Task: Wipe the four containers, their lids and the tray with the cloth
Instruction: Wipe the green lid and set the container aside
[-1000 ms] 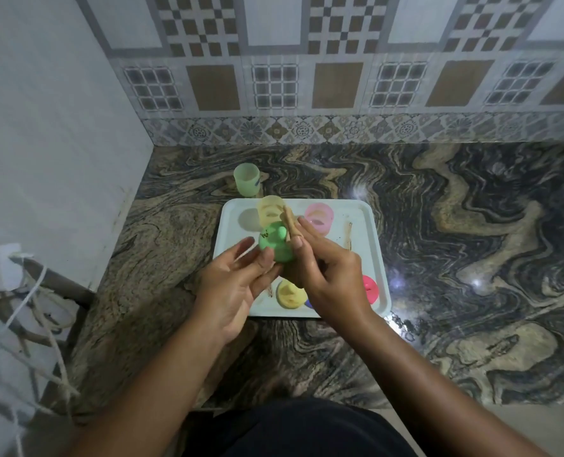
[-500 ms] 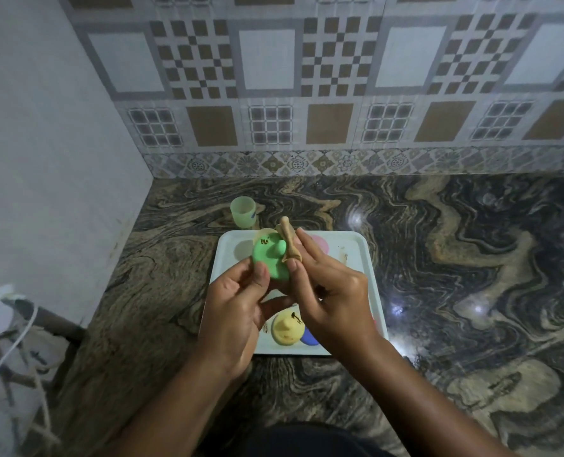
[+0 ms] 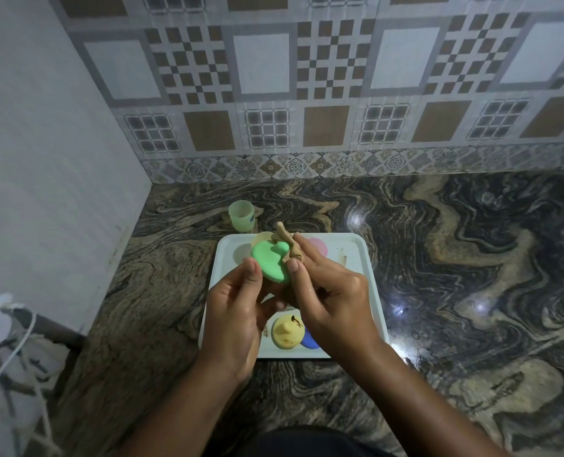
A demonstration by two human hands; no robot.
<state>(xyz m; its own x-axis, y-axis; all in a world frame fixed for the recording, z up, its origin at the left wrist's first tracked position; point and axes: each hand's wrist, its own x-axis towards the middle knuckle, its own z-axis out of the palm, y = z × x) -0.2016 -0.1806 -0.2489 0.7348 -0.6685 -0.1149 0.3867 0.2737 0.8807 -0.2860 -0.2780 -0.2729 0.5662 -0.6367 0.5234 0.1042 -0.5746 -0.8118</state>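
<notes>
Bench (image 3: pixel 439 258): marbled stone; it carried the tray close to the left wall; the green container (image 3: pixel 241 216) stood off the tray, just behind its far left corner.
Tray (image 3: pixel 369 275): white, flat on the bench; a yellow lid (image 3: pixel 287 331) and a blue lid (image 3: pixel 308 341) lay at its near edge.
Left hand (image 3: pixel 238 311): grip pinched the green lid by its lower rim, above the tray.
Right hand (image 3: pixel 333 298): grip pinched the cloth against the lid's right edge.
Green lid (image 3: pixel 269 262): probably light, stiff, smooth plastic, apt to slip; best held by the rim, face left free.
Cloth (image 3: pixel 287 245): tan, bunched; soft, judged easy to fold round edges.
</notes>
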